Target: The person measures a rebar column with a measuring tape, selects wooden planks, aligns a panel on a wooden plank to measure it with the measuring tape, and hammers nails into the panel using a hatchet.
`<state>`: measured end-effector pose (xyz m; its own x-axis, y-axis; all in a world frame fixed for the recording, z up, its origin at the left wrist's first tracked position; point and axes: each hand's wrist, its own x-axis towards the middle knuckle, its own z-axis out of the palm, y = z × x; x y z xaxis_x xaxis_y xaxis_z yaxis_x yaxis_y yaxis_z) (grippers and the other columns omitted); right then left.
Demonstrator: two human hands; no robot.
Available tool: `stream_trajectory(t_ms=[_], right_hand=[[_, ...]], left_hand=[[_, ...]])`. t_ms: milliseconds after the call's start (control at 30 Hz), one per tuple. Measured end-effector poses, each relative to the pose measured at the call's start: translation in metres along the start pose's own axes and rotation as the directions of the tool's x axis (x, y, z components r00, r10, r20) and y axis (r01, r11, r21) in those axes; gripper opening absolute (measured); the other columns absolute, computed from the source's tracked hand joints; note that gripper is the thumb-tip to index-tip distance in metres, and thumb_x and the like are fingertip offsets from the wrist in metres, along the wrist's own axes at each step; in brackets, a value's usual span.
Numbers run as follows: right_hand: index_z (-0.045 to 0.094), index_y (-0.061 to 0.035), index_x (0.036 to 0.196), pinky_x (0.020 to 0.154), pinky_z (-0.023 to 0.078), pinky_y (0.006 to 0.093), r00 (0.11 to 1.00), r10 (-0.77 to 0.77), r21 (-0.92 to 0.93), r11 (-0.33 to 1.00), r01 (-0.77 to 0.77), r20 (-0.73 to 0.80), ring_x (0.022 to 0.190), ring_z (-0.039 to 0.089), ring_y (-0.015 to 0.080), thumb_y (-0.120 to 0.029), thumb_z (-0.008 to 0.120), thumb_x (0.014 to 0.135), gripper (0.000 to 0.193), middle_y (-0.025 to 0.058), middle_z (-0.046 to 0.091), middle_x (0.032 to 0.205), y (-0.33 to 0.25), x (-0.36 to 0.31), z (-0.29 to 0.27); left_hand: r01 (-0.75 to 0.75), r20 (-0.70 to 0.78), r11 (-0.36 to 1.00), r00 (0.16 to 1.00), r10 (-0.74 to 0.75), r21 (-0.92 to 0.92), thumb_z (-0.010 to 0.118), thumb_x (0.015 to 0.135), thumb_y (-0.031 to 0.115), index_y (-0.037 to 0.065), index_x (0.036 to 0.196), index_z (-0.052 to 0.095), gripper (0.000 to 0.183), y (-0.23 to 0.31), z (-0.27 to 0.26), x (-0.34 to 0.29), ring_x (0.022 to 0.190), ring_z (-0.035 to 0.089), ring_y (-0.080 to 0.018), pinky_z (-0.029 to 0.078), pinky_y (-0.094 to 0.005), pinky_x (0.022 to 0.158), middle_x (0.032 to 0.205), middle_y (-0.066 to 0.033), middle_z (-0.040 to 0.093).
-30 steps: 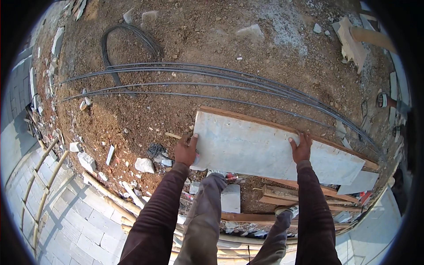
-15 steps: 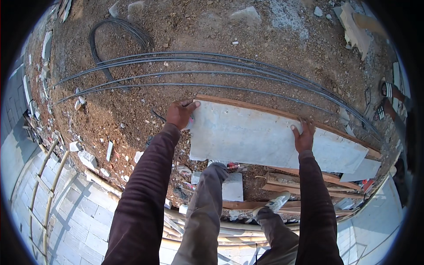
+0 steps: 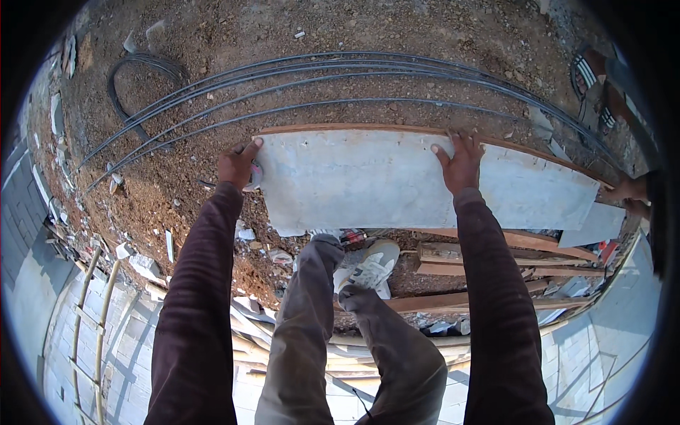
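Bright daylight, shadows on pale paving (image 3: 132,347) (corners black, edges bent).

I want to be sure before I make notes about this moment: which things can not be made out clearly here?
All in the head view:
- Underside of the grey board: hidden by its upper face.
- Right hand: fingertips go out of sight over the brown wooden edge.
- Small object by the left hand: partly covered by that hand; too small to identify.
- Other person's hand: the body beyond is cut off by the dark rim.
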<state>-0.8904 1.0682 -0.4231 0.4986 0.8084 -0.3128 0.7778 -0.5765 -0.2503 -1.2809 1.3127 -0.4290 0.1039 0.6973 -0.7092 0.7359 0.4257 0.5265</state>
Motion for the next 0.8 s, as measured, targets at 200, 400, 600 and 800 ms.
stream_trajectory(t_ms=[200,400,600,800], right_hand=[[0.058,-0.0109,0.122,0.107,0.019,0.0624,0.999,-0.002,-0.005,1.000,0.002,-0.054,0.132,0.029,0.0395,-0.043,0.066,0.082,0.052,0.0146,0.049,0.132,0.007,-0.001,0.004],[0.057,-0.0116,0.124,0.109,0.015,0.0605,0.999,0.006,0.010,1.000,-0.006,-0.045,0.135,0.025,0.0388,-0.045,0.063,0.084,0.052,0.0148,0.046,0.135,0.004,-0.003,0.011],[0.055,-0.0121,0.127,0.111,0.011,0.0588,0.999,0.036,-0.007,0.999,-0.036,-0.023,0.137,0.020,0.0377,-0.046,0.061,0.085,0.054,0.0138,0.043,0.137,0.006,-0.007,0.009],[0.054,-0.0128,0.123,0.112,0.006,0.0590,0.999,0.042,0.055,0.998,-0.040,-0.028,0.139,0.014,0.0363,-0.045,0.060,0.085,0.051,0.0111,0.042,0.136,0.006,-0.010,0.011]], left_hand=[[0.048,-0.087,0.996,0.995,-0.041,0.081,0.075,0.077,0.042,0.007,0.061,0.059,0.042,0.004,0.000,0.002,0.056,0.040,-0.0070,0.035,-0.0280,0.051,0.062,0.0048,0.051],[0.071,-0.078,0.997,0.994,-0.070,0.015,0.075,0.077,0.043,0.005,0.075,0.066,0.039,-0.003,-0.003,0.002,0.060,0.046,-0.0083,0.039,-0.0274,0.056,0.069,0.0026,0.056],[0.060,-0.080,0.998,0.995,-0.063,-0.031,0.077,0.077,0.038,0.005,0.061,0.059,0.040,0.000,0.001,0.005,0.054,0.043,-0.0091,0.036,-0.0293,0.050,0.060,0.0019,0.053],[0.145,0.004,0.975,0.989,-0.147,-0.166,0.073,0.081,0.032,0.008,0.073,0.064,0.026,0.018,0.012,-0.012,0.057,0.049,-0.0082,0.040,-0.0255,0.054,0.070,0.0024,0.059]])
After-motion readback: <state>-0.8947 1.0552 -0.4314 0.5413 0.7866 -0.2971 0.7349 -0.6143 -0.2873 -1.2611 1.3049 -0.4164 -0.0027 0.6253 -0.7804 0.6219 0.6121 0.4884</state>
